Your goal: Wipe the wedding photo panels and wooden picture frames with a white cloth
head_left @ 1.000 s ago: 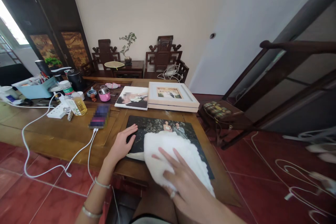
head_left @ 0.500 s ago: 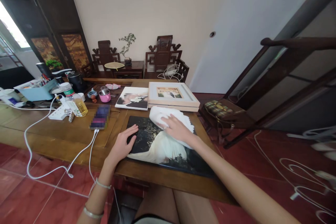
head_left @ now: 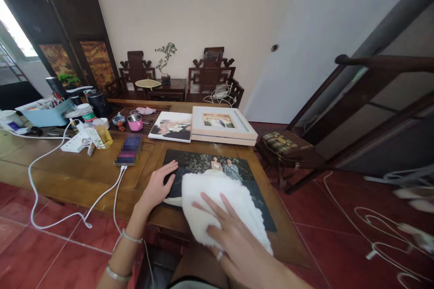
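A dark photo panel [head_left: 261,198] showing a couple in a white dress and a grey suit lies flat near the table's front edge. My left hand [head_left: 162,184] rests flat on its left side, fingers stretched out and holding nothing. A white cloth [head_left: 233,189] covers much of the panel's lower part and reaches past its near edge. On the cloth is my right hand [head_left: 230,230], its fingers partly spread over it and a ring on one finger. The panel's lower middle is hidden beneath the cloth.
Behind the panel are a light-framed picture [head_left: 224,126] and a small canvas print [head_left: 171,126]. A phone [head_left: 129,150] on white cables, a power strip [head_left: 73,143], an oil-coloured bottle [head_left: 101,137] and a pink cup [head_left: 134,123] stand left. A wooden chair [head_left: 308,149] holds a plaid bag.
My right hand has drawn the white cloth from the panel's far side down to its near edge, uncovering the couple's figures. My left hand has stayed in place.
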The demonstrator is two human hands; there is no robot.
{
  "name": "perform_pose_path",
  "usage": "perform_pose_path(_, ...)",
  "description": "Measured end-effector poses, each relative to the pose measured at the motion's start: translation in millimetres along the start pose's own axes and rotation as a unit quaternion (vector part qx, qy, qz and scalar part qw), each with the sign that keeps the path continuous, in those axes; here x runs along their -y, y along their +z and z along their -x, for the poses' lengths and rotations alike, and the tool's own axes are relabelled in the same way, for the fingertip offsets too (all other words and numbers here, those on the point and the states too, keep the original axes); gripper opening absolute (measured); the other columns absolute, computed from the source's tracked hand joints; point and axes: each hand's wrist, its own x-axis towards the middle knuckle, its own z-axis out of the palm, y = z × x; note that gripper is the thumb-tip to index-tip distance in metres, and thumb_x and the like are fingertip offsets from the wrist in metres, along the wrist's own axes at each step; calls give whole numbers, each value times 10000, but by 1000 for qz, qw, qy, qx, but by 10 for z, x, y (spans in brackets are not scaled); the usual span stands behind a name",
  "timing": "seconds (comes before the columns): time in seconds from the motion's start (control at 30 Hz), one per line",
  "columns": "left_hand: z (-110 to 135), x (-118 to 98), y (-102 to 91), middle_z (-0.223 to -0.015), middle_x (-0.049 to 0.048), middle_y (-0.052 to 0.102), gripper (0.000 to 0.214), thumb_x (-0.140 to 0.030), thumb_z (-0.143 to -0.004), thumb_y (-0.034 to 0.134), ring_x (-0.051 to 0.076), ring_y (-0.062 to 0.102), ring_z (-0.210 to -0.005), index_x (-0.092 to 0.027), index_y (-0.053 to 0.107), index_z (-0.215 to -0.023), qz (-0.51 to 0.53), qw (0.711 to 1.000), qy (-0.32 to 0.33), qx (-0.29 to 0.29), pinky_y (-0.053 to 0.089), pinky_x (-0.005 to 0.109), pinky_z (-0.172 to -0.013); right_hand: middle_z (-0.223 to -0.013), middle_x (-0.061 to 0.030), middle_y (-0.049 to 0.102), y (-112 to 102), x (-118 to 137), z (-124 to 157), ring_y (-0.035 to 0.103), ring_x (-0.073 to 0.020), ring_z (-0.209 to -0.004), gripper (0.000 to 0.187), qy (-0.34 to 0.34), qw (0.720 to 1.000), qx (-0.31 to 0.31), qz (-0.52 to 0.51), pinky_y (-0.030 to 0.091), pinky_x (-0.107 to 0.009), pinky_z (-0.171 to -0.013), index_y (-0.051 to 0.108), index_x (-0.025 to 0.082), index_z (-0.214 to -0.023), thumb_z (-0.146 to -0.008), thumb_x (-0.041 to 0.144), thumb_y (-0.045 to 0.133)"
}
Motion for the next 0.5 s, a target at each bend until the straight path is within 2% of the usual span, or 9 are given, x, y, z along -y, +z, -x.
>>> perform_pose_path(0.07, -2, -5, 2, -1236, 64, 584, 328, -197, -847, 454, 198, 497, -1202, -191, 613, -1134, -2, 1000, 0, 0, 381, 402, -1046, -1433, -41, 349, -19, 51, 54, 89, -285, -1368, 230, -13, 1000, 15, -15, 72, -615, -1074, 597, 194, -777, -648, 64, 458)
perform_pose_path(0.17, 0, -12, 4, -1237, 64, 583, 326, -196, -848, 452, 199, 497, -1202, -189, 616, -1130, -5, 1000, 0, 0, 379, 402, -1047, -1394, -65, 413, -57, -77, -22, 154, -252, -1361, 256, -8, 1000, -1, -22, 114, -571, -1089, 601, 197, -806, -667, 55, 440)
perform_pose_path(0.4, 5, -6, 7, -1250, 69, 572, 328, -194, -852, 454, 192, 491, -1208, -182, 609, -1141, -10, 1000, 4, 6, 368, 397, -1057, -1298, -180, 496, -122, -822, -632, 260, -251, -1331, 238, 43, 996, -61, 55, 193, -535, -1057, 586, 153, -984, -865, 173, 381)
perform_pose_path(0.5, -1, -9, 16, -1249, 70, 573, 323, -198, -852, 456, 194, 488, -1210, -179, 611, -1136, -7, 1000, 3, 8, 366, 399, -1057, -1259, -174, 524, -190, -1081, -901, 334, -270, -1291, 260, 65, 993, -64, 81, 251, -509, -1020, 581, 141, -1013, -874, 164, 361)
